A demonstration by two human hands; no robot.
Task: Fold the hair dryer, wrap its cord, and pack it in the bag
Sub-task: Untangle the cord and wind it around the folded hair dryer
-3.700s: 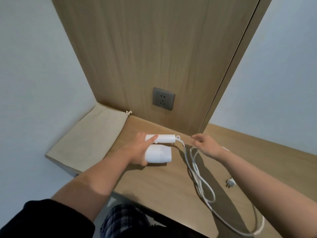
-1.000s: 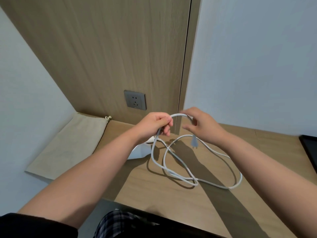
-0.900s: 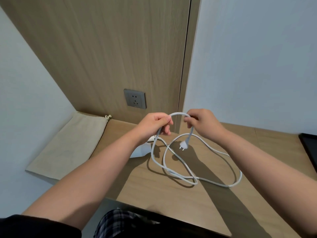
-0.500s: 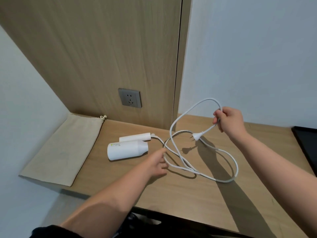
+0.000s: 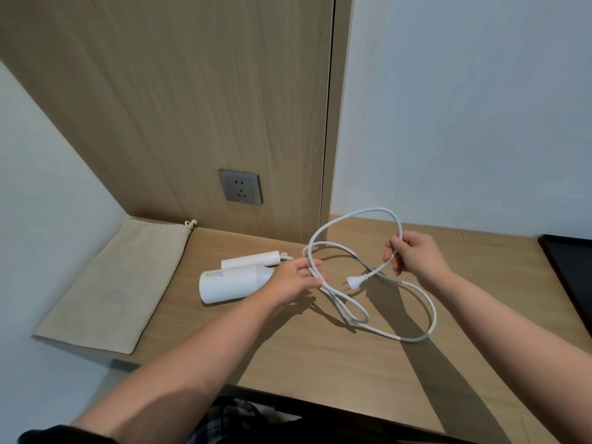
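The white hair dryer point(image 5: 230, 283) lies folded on the wooden desk point(image 5: 320, 357), its handle tucked behind the barrel. Its white cord point(image 5: 416, 315) runs right in loose loops over the desk. My left hand point(image 5: 296, 280) pinches the cord just right of the dryer. My right hand point(image 5: 413, 256) holds a raised loop of cord above the desk, and the plug point(image 5: 352, 281) dangles below it. The beige drawstring bag point(image 5: 118, 283) lies flat at the desk's left end, untouched.
A grey wall socket point(image 5: 240, 186) sits on the wood panel behind the dryer. A black flat object point(image 5: 573, 267) lies at the desk's right edge. White walls close in on the left and the back right.
My left hand has risen from the desk and taken hold of the cord near the dryer. My right hand has come lower and closer with its loop, and the plug now hangs further left.
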